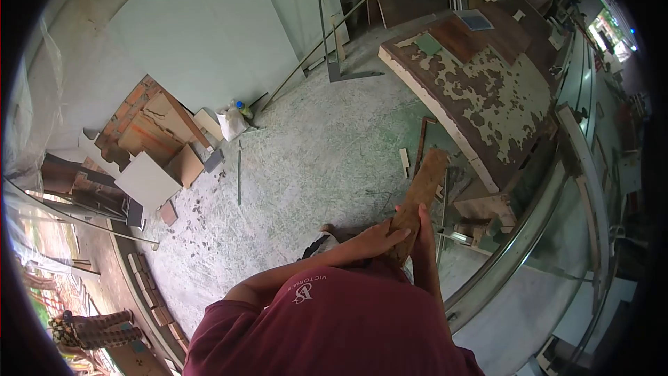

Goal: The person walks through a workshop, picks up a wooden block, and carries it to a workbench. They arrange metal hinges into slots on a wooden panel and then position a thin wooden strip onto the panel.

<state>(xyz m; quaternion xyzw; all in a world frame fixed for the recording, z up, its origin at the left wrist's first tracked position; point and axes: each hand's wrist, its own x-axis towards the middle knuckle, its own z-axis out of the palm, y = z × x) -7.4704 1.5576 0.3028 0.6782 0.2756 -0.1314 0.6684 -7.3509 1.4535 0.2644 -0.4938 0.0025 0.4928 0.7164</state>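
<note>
A worn brown wooden board [422, 184] points away from my body, its near end by my shirt and its far end close to the large peeling-topped table. My left hand [385, 241] comes across from the left and grips the board's near part, thumb lying over its face. On the opposite edge, my right hand [422, 231] is closed around the board with fingers pointing up along it. The undersides of both hands are hidden.
A table with a flaking cream-and-brown top [480, 90] stands at the right. Wood scraps [149, 177] and a white bag [232, 124] lie at the left by the wall. A thin strip [239, 174] lies on the floor. A person [97, 331] is at the lower left.
</note>
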